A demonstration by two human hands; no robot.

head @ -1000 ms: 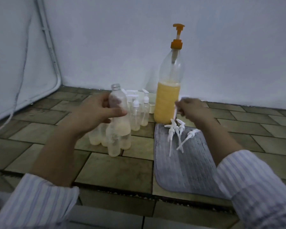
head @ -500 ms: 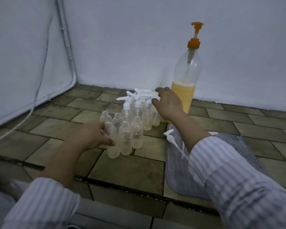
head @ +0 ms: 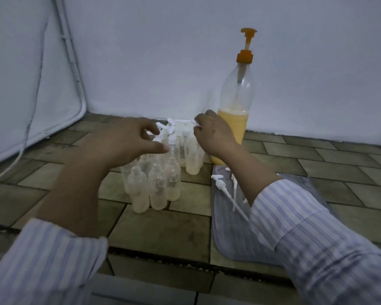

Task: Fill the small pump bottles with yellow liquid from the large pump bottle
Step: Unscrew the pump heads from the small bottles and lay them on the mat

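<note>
The large pump bottle (head: 235,126), clear with an orange pump and yellow liquid in its lower part, stands against the back wall. A cluster of small clear bottles (head: 155,186) stands open-necked in front of it. Behind them are several small bottles with white pump heads (head: 193,159). My left hand (head: 123,144) hovers over the cluster, its thumb and fingers spread around a white pump head (head: 160,137), and I see no firm grip. My right hand (head: 213,135) has its fingertips curled on the white pump head of a back-row bottle.
A grey ribbed mat (head: 231,236) lies to the right of the bottles, with loose white pumps (head: 221,186) on it, partly under my right forearm. A white cable (head: 24,137) hangs along the left wall. The floor is tiled.
My left hand has let go of the open bottle, risen and reached forward to the capped bottles. My right hand's fingers have curled onto a pump head in the back row.
</note>
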